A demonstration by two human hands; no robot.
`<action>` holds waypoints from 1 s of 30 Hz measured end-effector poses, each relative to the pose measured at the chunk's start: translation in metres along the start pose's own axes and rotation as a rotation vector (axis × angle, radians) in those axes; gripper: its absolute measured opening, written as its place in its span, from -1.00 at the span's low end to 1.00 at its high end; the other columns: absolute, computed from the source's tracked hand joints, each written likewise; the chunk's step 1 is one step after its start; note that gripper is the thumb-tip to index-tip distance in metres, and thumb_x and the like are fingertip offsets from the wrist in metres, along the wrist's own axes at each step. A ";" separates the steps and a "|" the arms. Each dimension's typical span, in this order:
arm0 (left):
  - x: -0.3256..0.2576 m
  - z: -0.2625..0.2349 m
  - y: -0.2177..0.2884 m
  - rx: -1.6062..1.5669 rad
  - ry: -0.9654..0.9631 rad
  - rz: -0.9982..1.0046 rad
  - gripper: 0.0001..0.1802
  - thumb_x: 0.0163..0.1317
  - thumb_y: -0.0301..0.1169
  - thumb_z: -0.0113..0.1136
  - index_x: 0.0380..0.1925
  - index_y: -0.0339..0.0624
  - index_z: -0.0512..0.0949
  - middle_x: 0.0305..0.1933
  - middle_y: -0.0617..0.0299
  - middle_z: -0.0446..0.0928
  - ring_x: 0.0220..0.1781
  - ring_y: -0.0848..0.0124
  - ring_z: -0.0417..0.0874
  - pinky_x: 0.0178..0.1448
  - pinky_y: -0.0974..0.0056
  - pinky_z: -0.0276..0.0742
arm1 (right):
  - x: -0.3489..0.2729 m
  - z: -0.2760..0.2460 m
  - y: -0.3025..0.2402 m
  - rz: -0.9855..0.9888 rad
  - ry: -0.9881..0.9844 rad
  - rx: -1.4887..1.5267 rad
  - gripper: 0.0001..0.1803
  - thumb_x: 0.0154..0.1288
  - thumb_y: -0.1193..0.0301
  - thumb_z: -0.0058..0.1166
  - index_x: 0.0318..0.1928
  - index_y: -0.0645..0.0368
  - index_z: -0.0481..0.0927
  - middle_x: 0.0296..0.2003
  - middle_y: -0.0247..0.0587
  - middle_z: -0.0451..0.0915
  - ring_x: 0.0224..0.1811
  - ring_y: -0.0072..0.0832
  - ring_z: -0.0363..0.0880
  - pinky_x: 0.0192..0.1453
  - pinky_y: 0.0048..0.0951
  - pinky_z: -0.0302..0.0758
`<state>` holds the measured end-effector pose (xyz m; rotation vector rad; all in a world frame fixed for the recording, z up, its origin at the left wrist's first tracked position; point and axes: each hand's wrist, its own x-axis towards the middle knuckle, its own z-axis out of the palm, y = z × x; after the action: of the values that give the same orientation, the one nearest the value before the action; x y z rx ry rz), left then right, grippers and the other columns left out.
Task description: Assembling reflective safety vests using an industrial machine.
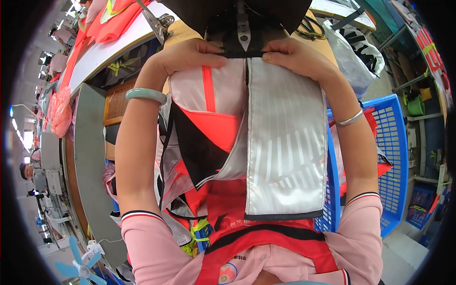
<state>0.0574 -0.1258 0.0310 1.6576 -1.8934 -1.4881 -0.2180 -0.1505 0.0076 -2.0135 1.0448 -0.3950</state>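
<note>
Both of my hands hold the far, black-bound edge of a light grey garment piece [287, 137] flat at the sewing machine. My left hand [194, 58] pinches that edge left of the presser foot [244, 40]. On the other side of it, my right hand [299, 57] grips the edge between thumb and fingers. The piece hangs toward me over my red apron [228, 194]. A dark seam line runs down its middle, and its left half shows coral and black panels [199, 142]. The dark machine head [261, 16] hides the needle area above the foot.
A blue plastic basket [396, 156] with red and grey pieces stands at my right. Behind it sits a white plastic bag [351, 57] of dark pieces. Coral fabric [114, 23] covers a white table at the far left. A small blue fan [81, 266] is lower left.
</note>
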 end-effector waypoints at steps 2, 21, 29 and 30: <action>0.002 -0.001 0.000 0.029 0.009 0.042 -0.48 0.15 -0.15 0.32 -0.02 -0.34 0.59 -0.17 0.24 0.64 -0.18 0.55 0.60 -0.03 0.44 0.51 | -0.001 -0.002 -0.002 0.008 0.026 0.018 -0.58 0.30 0.15 0.10 0.04 0.15 0.60 -0.18 -0.26 0.66 -0.13 -0.52 0.58 0.02 -0.50 0.45; -0.046 0.027 -0.019 0.011 0.046 0.131 -0.64 0.24 -0.25 0.25 -0.11 -0.32 0.59 -0.28 0.36 0.60 -0.21 0.62 0.53 -0.06 0.46 0.45 | -0.083 0.001 0.015 -0.095 -0.169 0.207 -0.80 0.26 0.39 0.10 -0.16 0.22 0.61 -0.36 -0.33 0.58 -0.30 -0.54 0.52 -0.14 -0.49 0.45; -0.061 0.099 -0.004 0.098 -0.056 0.271 -0.74 0.26 -0.33 0.18 -0.17 -0.30 0.52 -0.39 0.33 0.50 -0.31 0.62 0.42 -0.21 0.44 0.39 | -0.148 0.081 -0.045 -0.594 -0.122 -0.324 -0.83 0.13 0.42 0.10 -0.23 0.12 0.62 -0.31 -0.14 0.54 -0.36 -0.18 0.56 -0.19 -0.22 0.48; -0.061 0.109 0.004 0.130 -0.080 0.250 -0.73 0.25 -0.31 0.18 -0.18 -0.30 0.52 -0.40 0.30 0.49 -0.33 0.60 0.42 -0.23 0.43 0.38 | -0.145 0.087 -0.055 -0.643 0.031 -0.360 -0.78 0.13 0.43 0.10 -0.18 0.14 0.60 -0.29 -0.15 0.52 -0.37 -0.22 0.55 -0.21 -0.26 0.49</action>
<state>-0.0016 -0.0178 0.0099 1.3652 -2.1890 -1.3763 -0.2256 0.0272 0.0089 -2.6634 0.4779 -0.6018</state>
